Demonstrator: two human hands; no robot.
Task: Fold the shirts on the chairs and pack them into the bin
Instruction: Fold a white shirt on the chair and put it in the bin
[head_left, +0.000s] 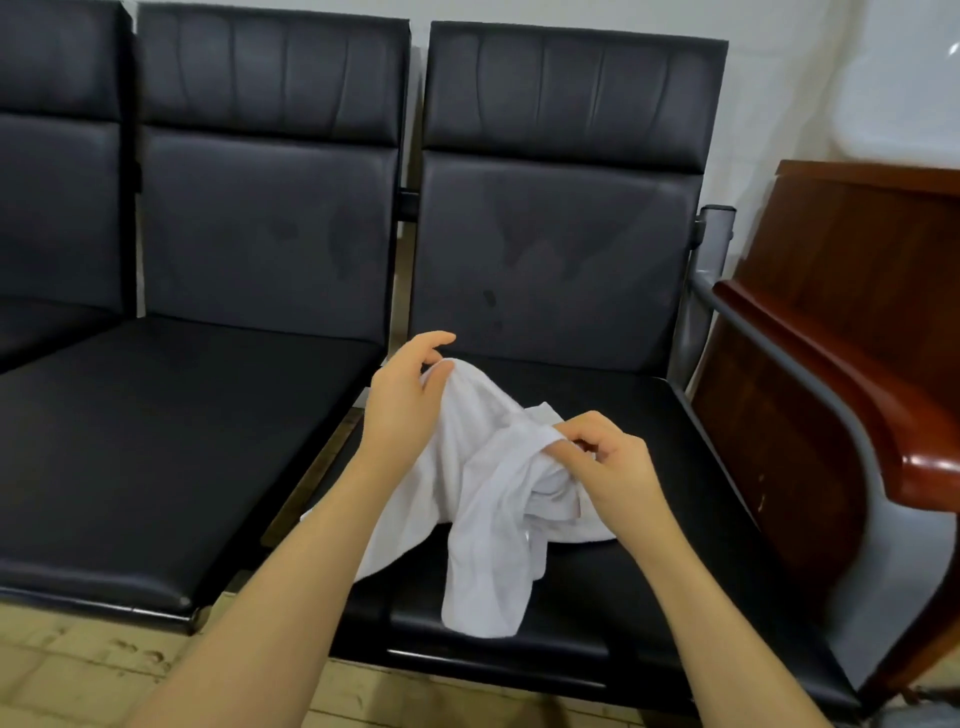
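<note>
A crumpled white shirt (478, 499) lies on the seat of the right black chair (649, 519), one part hanging toward the seat's front edge. My left hand (402, 400) pinches the shirt's upper left part between thumb and fingers, lifting it slightly. My right hand (608, 460) grips a bunched fold and a hem band of the shirt at its right side. No bin is in view.
A row of black padded chairs runs leftward, including the middle seat (171, 457). A grey metal armrest (789, 358) bounds the right chair. Dark red wooden furniture (852, 332) stands just right of it. Tiled floor (78, 660) lies in front.
</note>
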